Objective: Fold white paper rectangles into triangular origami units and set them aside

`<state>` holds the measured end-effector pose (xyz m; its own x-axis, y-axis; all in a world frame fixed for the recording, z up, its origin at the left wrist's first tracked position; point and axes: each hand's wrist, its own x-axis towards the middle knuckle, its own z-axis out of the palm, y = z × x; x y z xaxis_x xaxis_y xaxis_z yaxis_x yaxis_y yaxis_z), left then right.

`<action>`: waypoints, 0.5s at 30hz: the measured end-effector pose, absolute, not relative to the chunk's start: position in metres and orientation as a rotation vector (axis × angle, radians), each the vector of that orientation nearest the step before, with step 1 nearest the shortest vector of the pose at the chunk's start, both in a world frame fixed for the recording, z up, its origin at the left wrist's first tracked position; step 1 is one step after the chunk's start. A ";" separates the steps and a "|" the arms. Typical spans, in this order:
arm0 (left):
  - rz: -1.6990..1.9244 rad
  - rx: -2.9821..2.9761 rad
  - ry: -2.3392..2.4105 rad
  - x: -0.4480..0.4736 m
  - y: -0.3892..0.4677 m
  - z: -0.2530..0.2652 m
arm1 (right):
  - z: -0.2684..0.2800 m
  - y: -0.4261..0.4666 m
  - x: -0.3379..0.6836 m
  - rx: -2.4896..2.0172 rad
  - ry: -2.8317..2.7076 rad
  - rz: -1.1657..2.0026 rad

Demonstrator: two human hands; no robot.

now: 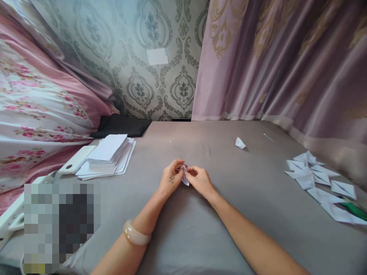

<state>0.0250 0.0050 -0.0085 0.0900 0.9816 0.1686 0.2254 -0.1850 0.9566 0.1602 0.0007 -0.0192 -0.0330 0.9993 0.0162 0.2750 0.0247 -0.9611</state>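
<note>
Between both hands, over the middle of the grey-covered surface [229, 198], is a small folded piece of white paper [185, 178]. My left hand [172, 176] grips it from the left, thumb and fingers closed on its edge. From the other side my right hand [200, 180] pinches the same paper with its thumb on the near face. The fingers partly cover the paper, so its full folded shape is hidden. A pale bangle [137, 233] circles my left forearm.
A stack of white paper [109, 152] stands at left, near a black flat item [123, 126]. One folded paper piece [240, 143] lies beyond my right hand; several folded pieces [304, 177] are grouped far right beside a green object [355, 210]. Curtains [243, 76] hang behind.
</note>
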 end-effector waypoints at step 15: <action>1.112 1.645 1.367 0.020 -0.004 -0.006 | -0.006 -0.007 0.161 -1.335 -1.626 0.784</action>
<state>0.0195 -0.0040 -0.0062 0.0680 0.9831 0.1702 0.3667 -0.1833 0.9121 0.1613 -0.0075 -0.0063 -0.0499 0.9724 0.2279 0.4266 0.2271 -0.8755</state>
